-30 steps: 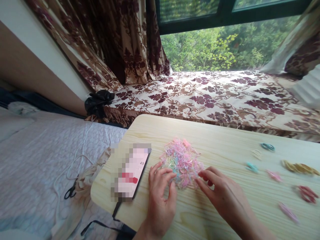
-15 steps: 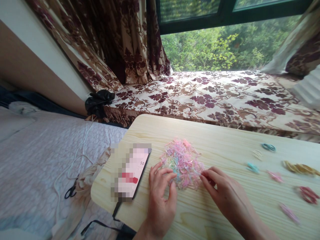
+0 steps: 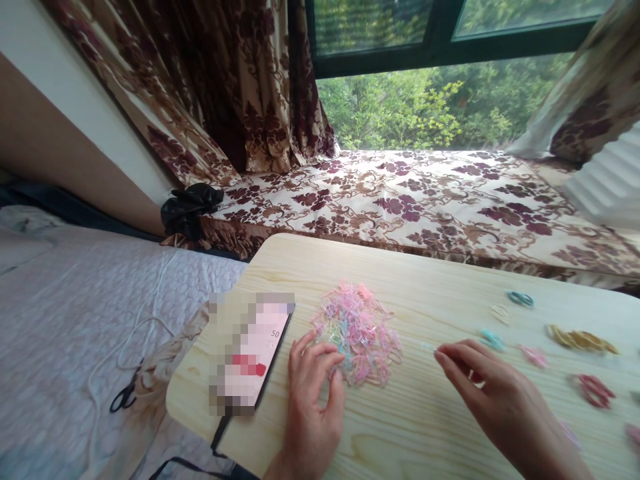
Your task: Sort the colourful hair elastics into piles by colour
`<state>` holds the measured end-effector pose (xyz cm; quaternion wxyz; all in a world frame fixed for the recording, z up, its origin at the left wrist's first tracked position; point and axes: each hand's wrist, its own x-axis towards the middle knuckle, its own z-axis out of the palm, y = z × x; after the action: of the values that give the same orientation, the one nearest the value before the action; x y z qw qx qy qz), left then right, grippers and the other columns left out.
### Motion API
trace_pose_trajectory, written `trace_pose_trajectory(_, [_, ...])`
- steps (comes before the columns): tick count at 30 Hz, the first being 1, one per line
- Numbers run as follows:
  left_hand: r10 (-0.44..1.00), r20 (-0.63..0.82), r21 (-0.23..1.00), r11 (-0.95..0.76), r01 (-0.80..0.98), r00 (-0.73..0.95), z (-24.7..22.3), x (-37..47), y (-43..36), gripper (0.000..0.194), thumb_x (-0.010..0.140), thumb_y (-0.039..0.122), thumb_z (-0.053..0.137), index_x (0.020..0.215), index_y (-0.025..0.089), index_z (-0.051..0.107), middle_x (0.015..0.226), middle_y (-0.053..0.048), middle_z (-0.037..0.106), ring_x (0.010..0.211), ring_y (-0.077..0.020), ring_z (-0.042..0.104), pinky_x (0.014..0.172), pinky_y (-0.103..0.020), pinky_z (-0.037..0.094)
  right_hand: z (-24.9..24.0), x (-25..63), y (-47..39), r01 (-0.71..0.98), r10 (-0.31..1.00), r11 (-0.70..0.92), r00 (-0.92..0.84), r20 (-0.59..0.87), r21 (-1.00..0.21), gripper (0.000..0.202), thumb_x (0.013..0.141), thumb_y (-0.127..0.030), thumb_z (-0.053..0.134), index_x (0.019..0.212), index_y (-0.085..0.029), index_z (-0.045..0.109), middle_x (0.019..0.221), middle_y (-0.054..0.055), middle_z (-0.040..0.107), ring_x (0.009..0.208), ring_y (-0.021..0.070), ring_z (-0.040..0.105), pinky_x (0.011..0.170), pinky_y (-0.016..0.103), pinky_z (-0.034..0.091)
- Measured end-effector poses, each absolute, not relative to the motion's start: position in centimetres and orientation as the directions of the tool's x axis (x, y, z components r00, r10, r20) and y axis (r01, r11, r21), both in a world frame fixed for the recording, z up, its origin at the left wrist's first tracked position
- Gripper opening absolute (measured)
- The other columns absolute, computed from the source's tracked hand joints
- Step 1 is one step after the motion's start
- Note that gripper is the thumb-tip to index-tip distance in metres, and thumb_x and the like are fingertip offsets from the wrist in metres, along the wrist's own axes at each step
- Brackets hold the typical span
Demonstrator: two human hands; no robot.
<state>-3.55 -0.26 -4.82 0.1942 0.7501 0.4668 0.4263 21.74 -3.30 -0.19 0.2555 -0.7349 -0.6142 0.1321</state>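
A loose heap of small, thin elastic bands (image 3: 357, 327), mostly pink and lilac with some pale blue and green, lies on the light wood table (image 3: 400, 427). My left hand (image 3: 315, 393) rests at the heap's near left edge, fingers curved and apart. To the right of the heap, my right hand (image 3: 480, 380) pinches thumb and forefinger together. A faint pale blue elastic band (image 3: 427, 347) shows at those fingertips, blurred. Close beyond that hand lie a small turquoise bunch (image 3: 493, 339) and a pink bunch (image 3: 533, 355).
Farther right are a teal band bundle (image 3: 521, 298), a cream bunch (image 3: 500, 314), a mustard bundle (image 3: 583, 339) and a red bundle (image 3: 595, 391). A phone (image 3: 255, 353) with a blurred screen lies left of my left hand. Beyond the table is a flower-patterned window seat (image 3: 370, 200).
My right hand has moved away from the heap to the right, a pale band at its fingertips. My left hand stays by the heap. The view has shifted slightly.
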Motion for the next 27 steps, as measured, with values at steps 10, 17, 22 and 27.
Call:
trace_pose_trajectory(10, [0.798, 0.553, 0.594, -0.58, 0.558, 0.241, -6.4, -4.2, 0.3, 0.029, 0.086, 0.008, 0.054, 0.108, 0.025, 0.064, 0.107, -0.006, 0.068, 0.126, -0.0264, 0.053, 0.098, -0.045, 0.052, 0.6, 30.0, -4.7, 0.82, 0.873, -0.401, 0.477, 0.101, -0.408, 0.032, 0.074, -0.053, 0.05, 0.07, -0.028, 0.07, 0.076, 0.005, 0.075, 0.066, 0.0255, 0.07, 0.057, 0.036, 0.051])
trace_pose_trajectory(17, [0.77, 0.588, 0.555, -0.607, 0.568, 0.249, -7.1, -4.6, 0.6, 0.029, 0.085, 0.01, 0.056, 0.107, 0.027, 0.066, 0.106, -0.005, 0.07, 0.124, -0.0269, 0.056, 0.098, -0.045, 0.053, -0.2, 30.2, -4.0, 0.85, 0.892, -0.425, 0.452, 0.018, -0.311, 0.038, 0.081, -0.051, 0.044, 0.075, -0.027, 0.073, 0.084, 0.006, 0.075, 0.069, 0.0239, 0.071, 0.056, 0.034, 0.05])
trace_pose_trajectory(22, [0.765, 0.588, 0.551, -0.617, 0.562, 0.262, -7.0, -4.6, 0.5, 0.029, 0.087, 0.009, 0.055, 0.109, 0.026, 0.063, 0.108, -0.005, 0.068, 0.127, -0.0255, 0.052, 0.099, -0.044, 0.051, 0.1, 30.2, -4.0, 0.854, 0.888, -0.445, 0.46, -0.007, -0.269, 0.037, 0.081, -0.05, 0.044, 0.075, -0.028, 0.073, 0.083, 0.005, 0.074, 0.069, 0.0235, 0.07, 0.054, 0.033, 0.048])
trace_pose_trajectory(27, [0.77, 0.58, 0.56, -0.613, 0.557, 0.266, -6.8, -4.5, 0.4, 0.03, 0.087, 0.007, 0.054, 0.109, 0.025, 0.062, 0.11, -0.005, 0.067, 0.128, -0.0251, 0.05, 0.099, -0.043, 0.051, 0.9, 30.1, -4.8, 0.839, 0.868, -0.464, 0.495, 0.046, -0.284, 0.043, 0.079, -0.056, 0.041, 0.077, -0.027, 0.073, 0.084, 0.007, 0.072, 0.066, 0.0243, 0.069, 0.055, 0.037, 0.05])
